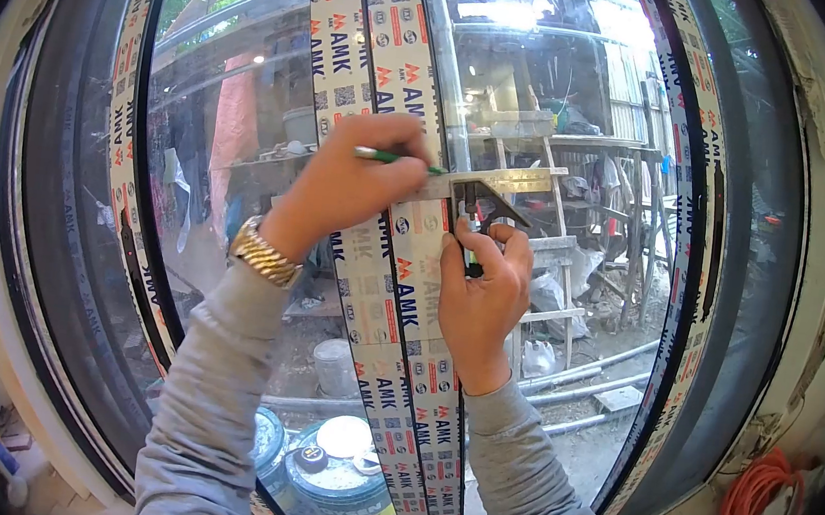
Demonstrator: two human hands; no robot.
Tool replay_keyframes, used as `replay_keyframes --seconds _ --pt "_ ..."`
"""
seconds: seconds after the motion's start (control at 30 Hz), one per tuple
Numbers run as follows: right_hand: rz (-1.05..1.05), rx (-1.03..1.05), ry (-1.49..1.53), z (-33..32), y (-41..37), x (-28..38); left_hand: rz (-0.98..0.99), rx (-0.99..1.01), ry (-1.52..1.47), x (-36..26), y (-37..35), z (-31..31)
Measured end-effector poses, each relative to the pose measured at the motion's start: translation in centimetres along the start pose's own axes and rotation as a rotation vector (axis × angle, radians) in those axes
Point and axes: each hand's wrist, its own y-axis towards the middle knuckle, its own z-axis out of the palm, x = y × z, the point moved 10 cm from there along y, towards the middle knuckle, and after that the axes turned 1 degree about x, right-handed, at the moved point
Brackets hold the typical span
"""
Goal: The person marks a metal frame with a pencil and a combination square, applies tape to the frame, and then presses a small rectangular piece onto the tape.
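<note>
My left hand [356, 176], with a gold watch band at the wrist, is closed around a green pencil [376, 154]. The pencil's tip meets the edge of the window frame [398, 301], which is wrapped in AMK-printed protective film. Across that upright lies the metal blade of a combination square [516, 180], its dark head against the frame's right side. My right hand [486, 290] grips the square from below by its head, thumb and fingers pinched together. Part of the blade is hidden behind my left hand.
Glass panes stand either side of the upright. Through them appear a wooden ladder [557, 243], pipes [591, 377] and lidded buckets [338, 486]. An orange hose [758, 505] lies coiled at lower right. Film-covered side frames [698, 217] flank the opening.
</note>
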Motion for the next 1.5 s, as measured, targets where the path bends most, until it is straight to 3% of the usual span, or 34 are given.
replay_keyframes --seconds 0.13,0.27,0.37,0.43,0.5,0.57,0.63,0.7,0.77,0.8,0.87,0.9,0.93,1.0,1.1,1.17,1.27,1.4,1.47,1.5 --pt "-0.010 0.002 -0.015 -0.1 0.1 0.2 -0.005 0.043 -0.026 -0.2 0.3 0.2" --pt "0.020 0.009 0.008 -0.1 0.1 -0.3 -0.221 -0.030 0.117 1.8 -4.7 -7.2" --pt "0.022 0.014 0.057 -0.3 -0.3 -0.4 -0.264 0.041 0.368 1.3 -8.4 -10.9" --pt "-0.024 -0.039 0.072 -1.5 -1.3 -0.4 -0.323 -0.268 0.217 -2.7 -11.1 -11.9" --pt "-0.054 0.007 0.088 -3.1 -2.8 1.2 -0.234 -0.212 0.299 -5.4 -13.6 -9.1" --pt "-0.134 0.101 0.091 -4.3 -5.2 2.8 -0.156 -0.121 0.609 -6.9 -17.1 -5.3" --pt "-0.160 0.219 0.153 -5.0 -6.9 4.6 -0.297 -0.065 0.582 -6.8 -21.1 -1.6" --pt "-0.169 0.342 0.211 -5.1 -9.2 5.1 -0.313 -0.150 0.499 -6.1 -24.7 1.3" --pt "-0.285 0.573 0.309 -4.3 -12.2 5.2 -0.428 -0.287 0.450 -4.6 -28.7 2.2" --pt "-0.272 0.586 0.302 -4.3 -13.1 4.0 -0.497 -0.345 0.411 -4.1 -30.2 2.4" --pt "-0.267 0.359 0.509 -6.2 -14.2 0.5 -0.554 -0.415 0.403 -3.2 -33.3 2.9" --pt "-0.236 0.458 0.313 -5.8 -16.5 -2.5 -0.600 -0.486 0.406 -2.7 -34.7 2.7" --pt "-0.217 0.470 0.307 -6.0 -17.8 -5.2 -0.618 -0.471 0.400 -2.2 -35.3 3.4" --pt "-0.367 0.498 -0.170 -6.0 -20.5 -8.3 -0.620 -0.559 0.371 -1.7 -36.1 3.7" --pt "-0.355 0.521 -0.273 -6.0 -19.7 -9.4 -0.593 -0.561 0.374 -1.2 -35.2 4.3" --pt "-0.356 0.513 -0.284 -6.3 -19.4 -9.7 -0.523 -0.578 0.339 -1.2 -35.9 4.4" --pt "-0.386 0.476 -0.280 -7.1 -18.7 -10.2 -0.582 -0.585 0.280 -1.0 -37.2 3.9" --pt "-0.365 0.472 -0.323 -8.3 -17.2 -9.9 -0.526 -0.606 0.380 -1.9 -39.5 2.2" --pt "-0.156 0.307 -0.217 -10.5 -15.9 -10.1 -0.551 -0.598 0.364 -1.7 -40.9 1.7" --pt "-0.148 0.312 -0.038 -11.0 -16.9 -9.3 -0.554 -0.620 0.366 -1.7 -41.5 1.5"
